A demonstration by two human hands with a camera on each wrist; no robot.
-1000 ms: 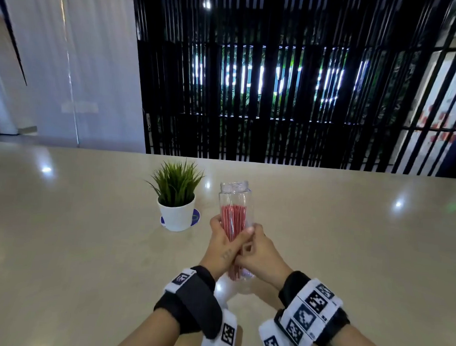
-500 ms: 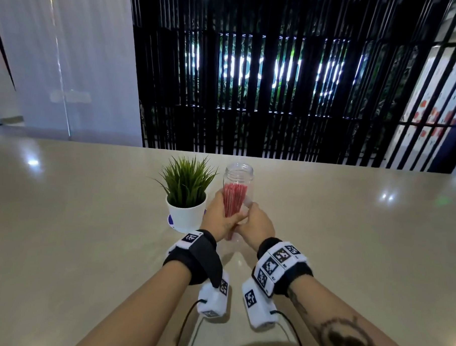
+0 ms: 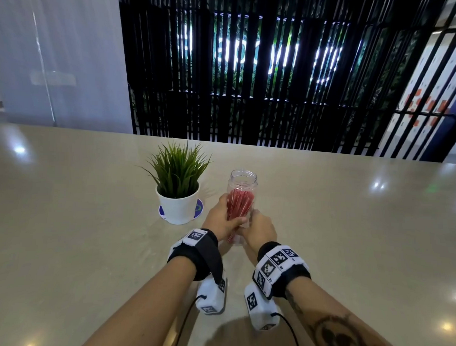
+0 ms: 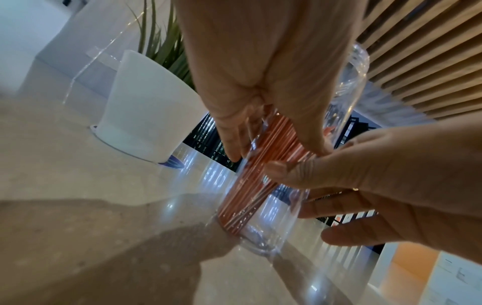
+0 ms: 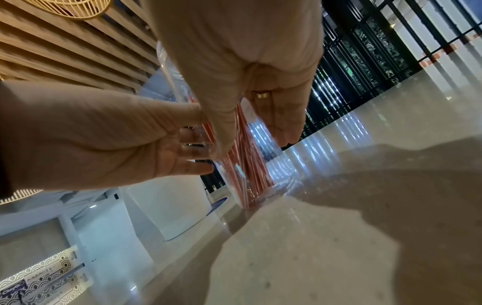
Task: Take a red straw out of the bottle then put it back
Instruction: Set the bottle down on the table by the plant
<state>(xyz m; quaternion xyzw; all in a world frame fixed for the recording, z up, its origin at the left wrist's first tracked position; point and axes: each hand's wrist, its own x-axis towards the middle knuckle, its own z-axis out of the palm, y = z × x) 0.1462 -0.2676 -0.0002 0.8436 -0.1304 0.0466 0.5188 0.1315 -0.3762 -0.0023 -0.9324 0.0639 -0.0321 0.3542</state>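
A clear plastic bottle [image 3: 242, 185] with an open mouth stands upright on the beige table [image 3: 88, 245], its base touching the surface. A bundle of red straws [image 3: 240, 206] sits inside it, tops below the neck. My left hand [image 3: 223, 217] grips the bottle's left side, thumb across the front. My right hand [image 3: 260, 225] grips its right side, lower down. In the left wrist view my left hand [image 4: 276, 152] wraps the bottle [image 4: 260, 237] and straws [image 4: 250, 198]. The right wrist view has my right hand [image 5: 254, 144] round the bottle [image 5: 234, 185].
A white pot with a green grass plant [image 3: 178, 196] stands on a blue coaster just left of the bottle, about a hand's width away. The table stretches wide to both sides. Black slatted screens rise beyond its far edge [image 3: 301, 152].
Both hands have carried the bottle forward, away from me, and lowered it. It now stands on the table beside the plant pot. My grip on it is unchanged.
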